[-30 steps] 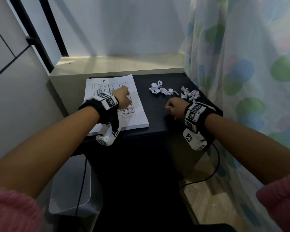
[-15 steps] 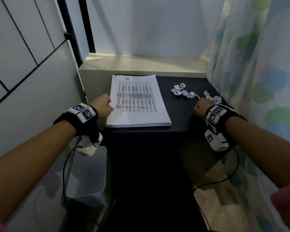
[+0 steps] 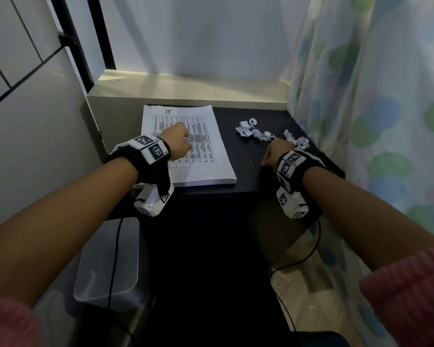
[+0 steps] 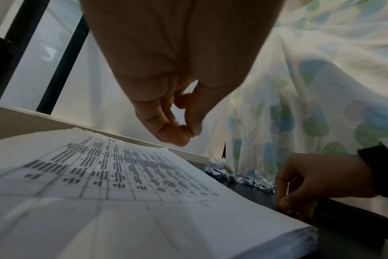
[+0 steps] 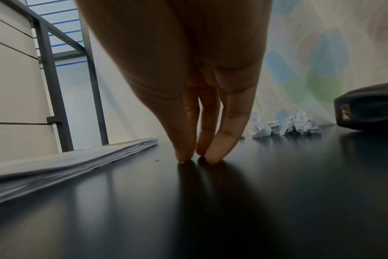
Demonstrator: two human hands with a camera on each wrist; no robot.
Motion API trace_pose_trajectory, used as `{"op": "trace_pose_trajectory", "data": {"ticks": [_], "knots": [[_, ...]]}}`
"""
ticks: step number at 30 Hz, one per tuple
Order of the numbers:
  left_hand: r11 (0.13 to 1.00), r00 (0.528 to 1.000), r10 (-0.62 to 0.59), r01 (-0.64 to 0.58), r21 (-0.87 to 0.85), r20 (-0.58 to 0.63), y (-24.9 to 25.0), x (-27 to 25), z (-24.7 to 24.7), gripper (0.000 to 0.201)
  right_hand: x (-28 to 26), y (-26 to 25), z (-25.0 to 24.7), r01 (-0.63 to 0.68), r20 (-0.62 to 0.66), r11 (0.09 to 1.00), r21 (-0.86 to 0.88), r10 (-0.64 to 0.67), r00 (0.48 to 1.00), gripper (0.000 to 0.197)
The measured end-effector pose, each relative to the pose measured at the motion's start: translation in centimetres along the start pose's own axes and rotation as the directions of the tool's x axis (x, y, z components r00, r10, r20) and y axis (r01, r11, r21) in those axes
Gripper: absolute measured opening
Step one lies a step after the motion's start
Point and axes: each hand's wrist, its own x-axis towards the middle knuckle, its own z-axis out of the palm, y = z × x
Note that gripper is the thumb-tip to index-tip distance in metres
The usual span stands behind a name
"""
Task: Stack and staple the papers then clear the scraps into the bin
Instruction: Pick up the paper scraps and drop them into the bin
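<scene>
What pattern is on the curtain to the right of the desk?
The curtain is pale and sheer with large blue and green dots, plus fainter pink ones; the head view shows it best.

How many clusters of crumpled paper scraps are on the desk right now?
2: a larger cluster mid-desk right of the paper stack, and a smaller cluster by the curtain, just beyond the right hand, which may hide more.

Spotted curtain (image 3: 376,101) on rt, pale ledge (image 3: 191,90) behind black desk (image 3: 251,146), tiled wall (image 3: 18,58) lt

Handwritten "IT" at top of paper stack (image 3: 186,146), above printed table; table text too small to read.
</scene>
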Motion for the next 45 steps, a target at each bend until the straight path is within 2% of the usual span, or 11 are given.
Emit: {"op": "trace_pose_trajectory", "data": {"ticks": [5, 12, 16, 21, 24, 27, 31, 33, 35, 40, 45], "knots": [[1.0, 1.0, 0.011, -0.011, 0.007, 0.003, 0.7, 0.0, 0.5, 0.034, -0.2, -0.5, 0.6, -0.021, -0.034, 1.0, -0.005, 0.021, 0.999, 0.042], [0.999, 1.0, 0.012, -0.012, 0.035, -0.001, -0.2, -1.0, 0.4, 0.037, -0.6, -1.5, 2.0, -0.049, 0.043, 0.998, -0.039, 0.051, 0.998, 0.037], [0.999, 1.0, -0.026, 0.026, -0.02, -0.017, -2.7, -1.5, -0.5, 0.034, -0.1, 0.5, 1.4, -0.025, 0.077, 0.994, 0.102, 0.018, 0.997, 0.038], [0.994, 0.991, -0.089, 0.083, -0.071, -0.1, -6.1, -1.9, -1.9, 0.033, 0.3, 2.4, 1.0, -0.104, 0.073, 0.951, 0.291, 0.086, 0.994, 0.038], [0.988, 0.985, -0.127, 0.115, -0.098, -0.12, -8.0, -2.2, -2.2, 0.025, -0.4, 2.1, 0.8, -0.073, 0.041, 0.966, 0.249, 0.065, 0.997, 0.037], [0.986, 0.98, -0.135, 0.119, -0.117, -0.146, -10.2, -2.9, -2.1, 0.015, -1.2, 1.1, 0.5, 0.004, 0.001, 0.996, 0.091, -0.004, 1.0, 0.032], [0.97, 0.972, -0.185, 0.158, -0.187, -0.142, -12.4, -4.2, -2.0, 0.016, -1.8, -0.3, 0.5, 0.047, -0.015, 0.996, -0.076, -0.048, 0.999, 0.024], [0.962, 0.968, -0.216, 0.188, -0.197, -0.131, -13.3, -5.0, -1.7, 0.013, -2.0, -1.2, 0.2, 0.067, -0.036, 0.997, -0.039, -0.069, 0.997, 0.026], [0.955, 0.96, -0.259, 0.238, -0.175, -0.108, -14.7, -5.7, -0.8, 0.012, -2.4, -2.9, -0.5, 0.099, -0.075, 0.988, 0.115, -0.091, 0.993, 0.029], [0.914, 0.92, -0.389, 0.38, -0.14, -0.043, -18.8, -7.6, 2.0, 0.013, -5.9, -10.1, -1.9, 0.33, -0.142, 0.846, 0.418, -0.298, 0.944, 0.021], [0.871, 0.872, -0.488, 0.489, -0.033, 0.038, -24.0, -9.2, 5.4, 0.037, -11.7, -19.5, 0.9, 0.58, -0.187, 0.612, 0.538, -0.585, 0.789, 0.01]]}}
